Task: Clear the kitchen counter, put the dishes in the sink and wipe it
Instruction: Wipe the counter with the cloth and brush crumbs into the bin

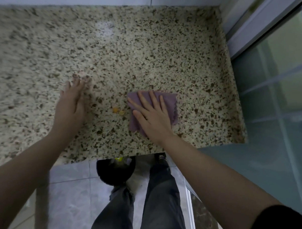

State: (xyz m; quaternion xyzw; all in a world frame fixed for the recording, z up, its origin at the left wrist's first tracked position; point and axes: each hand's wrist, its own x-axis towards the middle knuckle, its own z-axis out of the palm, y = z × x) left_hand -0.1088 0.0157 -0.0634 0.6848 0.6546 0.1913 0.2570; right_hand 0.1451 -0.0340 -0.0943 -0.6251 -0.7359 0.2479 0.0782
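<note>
Grip, right hand: flat, fingers spread and straight, pressing purple cloth onto counter; nothing curled round it, held by downward pressure alone.
Grip, left hand: open, fingers extended and blurred, holding nothing; whether touching the stone or hovering just above cannot be told.
Cloth position: folded, lying on the counter near its front edge, right of centre, mostly under the right palm.
Debris: two small orange-yellow crumbs just beside the cloth's left edge, between the two hands.
Likely reason for hand layout: cloth set to sweep crumbs leftward; left hand placed as a stop or catch. Judgement only.
Below counter edge: dark bin on the floor, yellowish scrap visible inside; probably sited to receive swept debris.
Dishes: none in view on this stretch; sink not in view.
Surface: pale smear toward the back wall, possibly glare or residue.
Stage: wiping step in hand, clearing apparently done here.
Risk: crumbs scattering to the floor beside the bin.
</note>
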